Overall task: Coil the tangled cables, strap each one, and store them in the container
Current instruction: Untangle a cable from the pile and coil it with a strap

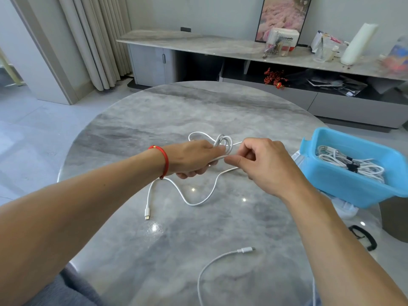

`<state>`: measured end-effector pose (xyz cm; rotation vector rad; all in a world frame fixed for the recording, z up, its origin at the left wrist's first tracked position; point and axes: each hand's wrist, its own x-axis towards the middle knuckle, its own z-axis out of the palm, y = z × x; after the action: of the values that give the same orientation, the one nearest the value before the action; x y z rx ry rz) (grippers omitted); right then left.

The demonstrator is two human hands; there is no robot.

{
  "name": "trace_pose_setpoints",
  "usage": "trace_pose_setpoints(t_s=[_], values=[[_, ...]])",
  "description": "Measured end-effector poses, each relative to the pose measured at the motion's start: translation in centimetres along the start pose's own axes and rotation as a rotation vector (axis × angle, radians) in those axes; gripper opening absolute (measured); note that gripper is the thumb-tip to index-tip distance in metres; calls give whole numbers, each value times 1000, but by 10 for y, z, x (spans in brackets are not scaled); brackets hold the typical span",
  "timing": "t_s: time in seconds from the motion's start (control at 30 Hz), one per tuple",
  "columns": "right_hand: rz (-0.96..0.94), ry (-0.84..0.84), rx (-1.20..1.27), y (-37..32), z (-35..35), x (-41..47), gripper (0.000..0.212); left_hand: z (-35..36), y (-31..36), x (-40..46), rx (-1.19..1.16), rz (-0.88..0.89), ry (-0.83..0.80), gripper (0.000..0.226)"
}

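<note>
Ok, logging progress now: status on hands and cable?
Left hand grips white cable loops. Right hand pinches its strand. Blue container holds strapped coils. Nothing in the way.

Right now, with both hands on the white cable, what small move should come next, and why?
Probably the right hand should lay another loop onto the coil the left hand holds: much cable still trails loose across the table, plug included.
</note>
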<state>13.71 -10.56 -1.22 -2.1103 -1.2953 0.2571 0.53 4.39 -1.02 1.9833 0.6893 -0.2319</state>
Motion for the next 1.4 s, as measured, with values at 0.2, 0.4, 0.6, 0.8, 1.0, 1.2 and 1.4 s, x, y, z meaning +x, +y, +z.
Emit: trace_pose_setpoints(t_s=[0.2, 0.4, 0.6, 0.8, 1.0, 1.2, 1.4], values=[[19, 79, -77, 1, 2, 1, 35, 7, 1, 0, 395, 137, 89, 65], [-63, 8, 12, 3, -6, 1, 7, -7, -8, -1, 430, 195, 164, 59], [-20, 99, 43, 0, 2, 2, 20, 0, -16, 2, 377, 247, 274, 56], [219, 231, 759, -7, 16, 3, 14, 10, -13, 7, 204, 318, 310, 50], [290, 310, 970, -13, 25, 4, 5, 15, -7, -2, 39, 358, 221, 52], [263, 315, 869, -10, 23, 4, 6, 17, -1, -5, -49, 322, 101, 54], [238, 264, 850, -9, 11, 5, 8, 11, 0, -7, -107, 366, 35, 49]])
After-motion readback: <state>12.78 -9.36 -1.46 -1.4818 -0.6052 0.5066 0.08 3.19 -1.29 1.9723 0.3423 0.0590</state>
